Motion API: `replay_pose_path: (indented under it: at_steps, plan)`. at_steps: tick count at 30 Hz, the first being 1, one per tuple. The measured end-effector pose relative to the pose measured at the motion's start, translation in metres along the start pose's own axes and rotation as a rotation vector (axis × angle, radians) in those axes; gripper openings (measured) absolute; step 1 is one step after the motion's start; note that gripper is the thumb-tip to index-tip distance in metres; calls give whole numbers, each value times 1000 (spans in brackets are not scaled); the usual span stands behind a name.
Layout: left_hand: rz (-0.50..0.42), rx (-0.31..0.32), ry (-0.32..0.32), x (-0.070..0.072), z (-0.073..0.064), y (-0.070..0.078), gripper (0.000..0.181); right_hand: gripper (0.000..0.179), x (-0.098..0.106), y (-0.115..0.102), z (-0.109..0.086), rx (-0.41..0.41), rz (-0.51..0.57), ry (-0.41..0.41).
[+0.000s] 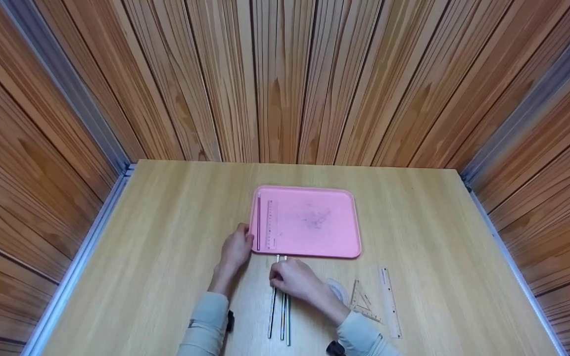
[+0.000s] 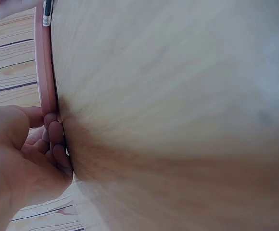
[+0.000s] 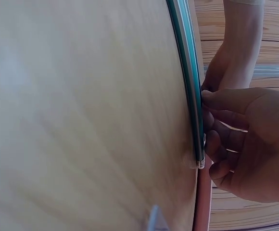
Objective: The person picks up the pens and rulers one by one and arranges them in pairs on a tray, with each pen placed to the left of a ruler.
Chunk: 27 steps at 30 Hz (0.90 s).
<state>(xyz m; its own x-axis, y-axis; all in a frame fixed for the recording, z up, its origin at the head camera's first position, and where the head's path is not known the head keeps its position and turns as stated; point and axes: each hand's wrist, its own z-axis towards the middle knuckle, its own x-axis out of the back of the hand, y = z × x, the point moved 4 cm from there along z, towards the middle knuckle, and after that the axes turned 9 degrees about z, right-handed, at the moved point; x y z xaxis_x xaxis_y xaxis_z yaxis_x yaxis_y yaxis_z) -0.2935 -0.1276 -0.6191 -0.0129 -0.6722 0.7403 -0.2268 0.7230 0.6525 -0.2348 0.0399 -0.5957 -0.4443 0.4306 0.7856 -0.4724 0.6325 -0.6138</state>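
My left hand (image 1: 236, 248) pinches the near left corner of a pink tray (image 1: 319, 242); the left wrist view has its thumb and curled fingers at the tray's rim (image 2: 45, 77). Inside the tray, along its left side, lie a dark pencil (image 1: 259, 222) and a clear ruler (image 1: 271, 225). My right hand (image 1: 297, 279) is just in front of the tray, over the upper part of several pencils (image 1: 283, 316) with eraser ends. In the right wrist view its thumb and fingertips pinch a green pencil (image 3: 190, 72) near the eraser end. The other pencils are partly hidden under the hand.
Right of my right hand lie a clear round-edged protractor (image 1: 337, 289), a clear set square (image 1: 362, 302) and another clear ruler (image 1: 390, 302). The wooden table (image 1: 166, 247) is bordered by metal rails and wood-plank walls.
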Motion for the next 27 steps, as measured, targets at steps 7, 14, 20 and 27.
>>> replay_pose_path:
  at_steps: [7,14,20,27]
  plan:
    - [-1,14,-18,0,0,-1,32,8,-4,-2,0,-8,-31,14]
    - [0,6,-12,-1,0,-1,32,14,-5,-9,-4,-41,-31,54]
    - [-4,6,-12,0,0,-1,33,8,-6,-11,-4,-74,-5,59]
    - [-10,7,-15,-1,0,-3,32,5,-8,-10,-4,-84,9,67]
